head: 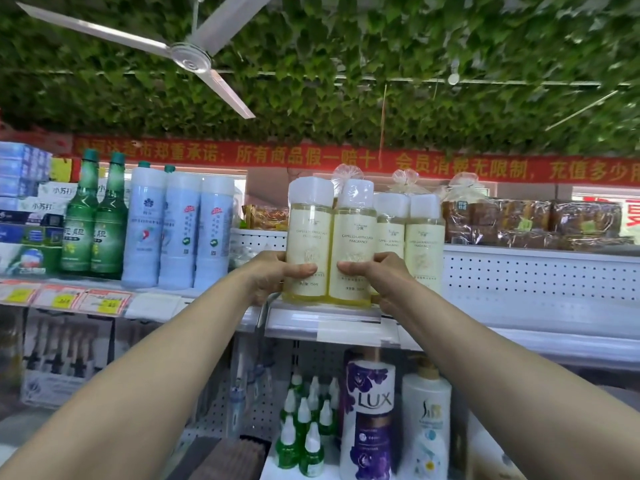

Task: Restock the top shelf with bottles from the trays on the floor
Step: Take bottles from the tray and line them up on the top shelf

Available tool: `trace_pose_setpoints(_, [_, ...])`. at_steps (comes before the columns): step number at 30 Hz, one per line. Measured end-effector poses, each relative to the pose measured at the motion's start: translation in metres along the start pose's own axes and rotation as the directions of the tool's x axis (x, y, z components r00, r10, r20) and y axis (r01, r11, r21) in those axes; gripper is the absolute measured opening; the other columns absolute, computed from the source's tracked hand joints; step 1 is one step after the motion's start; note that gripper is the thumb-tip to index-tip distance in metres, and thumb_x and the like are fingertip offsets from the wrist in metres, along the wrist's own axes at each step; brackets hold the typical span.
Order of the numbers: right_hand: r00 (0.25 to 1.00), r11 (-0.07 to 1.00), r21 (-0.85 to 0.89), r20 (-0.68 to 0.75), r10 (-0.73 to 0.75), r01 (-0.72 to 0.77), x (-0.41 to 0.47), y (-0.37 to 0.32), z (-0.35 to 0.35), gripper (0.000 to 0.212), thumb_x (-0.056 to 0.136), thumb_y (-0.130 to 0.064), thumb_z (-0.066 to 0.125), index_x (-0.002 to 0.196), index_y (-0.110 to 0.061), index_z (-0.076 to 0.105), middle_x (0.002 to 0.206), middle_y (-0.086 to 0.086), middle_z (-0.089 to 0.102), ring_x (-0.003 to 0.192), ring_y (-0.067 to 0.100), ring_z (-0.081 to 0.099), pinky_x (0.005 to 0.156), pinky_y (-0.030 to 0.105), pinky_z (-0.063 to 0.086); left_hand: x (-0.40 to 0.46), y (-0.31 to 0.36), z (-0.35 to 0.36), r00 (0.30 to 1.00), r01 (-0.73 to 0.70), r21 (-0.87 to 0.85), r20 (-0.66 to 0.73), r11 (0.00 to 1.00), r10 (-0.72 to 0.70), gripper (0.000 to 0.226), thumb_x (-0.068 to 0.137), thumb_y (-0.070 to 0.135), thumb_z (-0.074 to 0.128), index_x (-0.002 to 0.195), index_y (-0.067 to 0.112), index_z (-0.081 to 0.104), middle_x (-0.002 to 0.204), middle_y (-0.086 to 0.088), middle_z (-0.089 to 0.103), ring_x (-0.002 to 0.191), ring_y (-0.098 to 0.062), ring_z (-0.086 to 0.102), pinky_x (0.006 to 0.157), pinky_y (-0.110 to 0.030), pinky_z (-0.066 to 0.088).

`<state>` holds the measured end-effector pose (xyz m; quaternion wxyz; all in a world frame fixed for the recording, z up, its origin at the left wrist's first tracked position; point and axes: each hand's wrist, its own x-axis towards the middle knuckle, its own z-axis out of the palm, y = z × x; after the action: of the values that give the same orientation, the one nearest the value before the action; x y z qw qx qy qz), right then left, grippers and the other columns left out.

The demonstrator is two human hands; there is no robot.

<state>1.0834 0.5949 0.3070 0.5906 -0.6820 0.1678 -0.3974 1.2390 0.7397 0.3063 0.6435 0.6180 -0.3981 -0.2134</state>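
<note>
Two pale yellow bottles with white caps stand side by side at the front edge of the top shelf (322, 315). My left hand (277, 271) grips the left bottle (308, 233) low on its body. My right hand (377, 275) grips the right bottle (353, 230) the same way. Two more bottles of the same kind (424, 237) stand just right of them and slightly further back. The floor trays are out of view.
Left on the top shelf stand three tall pale blue bottles (180, 230) and two green glass bottles (93, 223). Wrapped bread (530, 220) lies behind a perforated white panel on the right. Below are a purple Lux bottle (370, 417) and small green bottles (304, 431). A ceiling fan (190, 58) hangs overhead.
</note>
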Motion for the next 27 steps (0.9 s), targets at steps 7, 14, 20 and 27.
trace_pose_setpoints(7, [0.999, 0.985, -0.167, -0.027, -0.04, 0.035, 0.012, 0.01, 0.002, 0.086, 0.044, -0.041, 0.098, 0.117, -0.013, 0.062, 0.104, 0.001, 0.075, 0.088, 0.02, 0.074, 0.073, 0.037, 0.063, 0.013, 0.004, -0.006, 0.998, 0.041, 0.074, 0.034, 0.996, -0.043, 0.048, 0.075, 0.006, 0.083, 0.117, 0.011, 0.062, 0.113, -0.008, 0.074, 0.106, -0.025, 0.069, 0.088, -0.038, 0.056])
trace_pose_setpoints(14, [1.0, 0.982, -0.189, 0.002, 0.016, -0.015, 0.012, 0.002, -0.001, 0.056, 0.065, -0.011, 0.093, 0.113, -0.005, 0.065, 0.101, 0.007, 0.076, 0.082, 0.021, 0.075, 0.054, 0.027, 0.057, 0.023, 0.003, -0.006, 0.998, 0.043, 0.079, 0.033, 0.996, -0.046, 0.035, 0.079, 0.002, 0.079, 0.107, 0.013, 0.06, 0.11, -0.009, 0.073, 0.103, -0.026, 0.069, 0.082, -0.039, 0.056])
trace_pose_setpoints(20, [0.999, 0.981, -0.194, -0.054, -0.002, -0.008, 0.02, 0.008, 0.005, 0.059, 0.061, -0.013, 0.095, 0.11, -0.008, 0.062, 0.101, 0.006, 0.075, 0.087, 0.023, 0.073, 0.068, 0.034, 0.06, 0.032, 0.003, -0.007, 0.997, 0.065, 0.102, 0.038, 0.993, -0.069, 0.041, 0.077, 0.004, 0.08, 0.113, 0.011, 0.062, 0.112, -0.01, 0.074, 0.106, -0.029, 0.069, 0.089, -0.044, 0.056])
trace_pose_setpoints(27, [0.996, 0.974, -0.222, -0.09, 0.02, -0.039, 0.031, 0.01, 0.01, 0.076, 0.048, -0.021, 0.1, 0.113, -0.01, 0.061, 0.102, 0.004, 0.074, 0.088, 0.024, 0.073, 0.077, 0.043, 0.063, 0.036, 0.002, -0.006, 0.995, 0.084, 0.074, 0.052, 0.994, -0.088, 0.035, 0.081, 0.0, 0.076, 0.112, 0.009, 0.062, 0.115, -0.014, 0.072, 0.109, -0.032, 0.067, 0.099, -0.048, 0.052])
